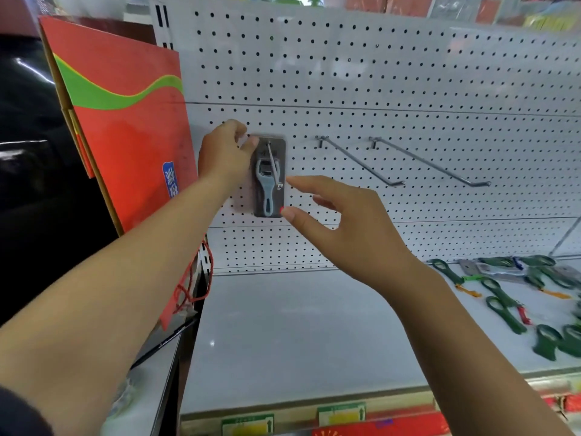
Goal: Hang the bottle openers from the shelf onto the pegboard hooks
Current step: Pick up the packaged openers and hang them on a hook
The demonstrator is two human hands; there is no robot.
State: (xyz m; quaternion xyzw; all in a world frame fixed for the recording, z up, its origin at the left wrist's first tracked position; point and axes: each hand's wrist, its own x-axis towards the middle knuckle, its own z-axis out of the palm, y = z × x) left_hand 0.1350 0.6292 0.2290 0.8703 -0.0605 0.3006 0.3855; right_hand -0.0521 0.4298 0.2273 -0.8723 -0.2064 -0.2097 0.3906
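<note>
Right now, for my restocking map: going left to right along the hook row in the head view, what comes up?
The red bag → left hand → opener → middle hook, bare → right hook, bare.

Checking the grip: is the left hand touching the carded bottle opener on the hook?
Touching: the head view shows the left hand pinching the carded bottle opener at its top left corner.

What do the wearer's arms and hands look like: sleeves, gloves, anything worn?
Both hands are bare: no gloves, rings or watch show on the left hand or the right hand. Both forearms are uncovered too. The only clothing in view is the edge of a dark sleeve high on the left arm, at the bottom-left corner of the frame. No sleeve shows on the right arm.
</note>
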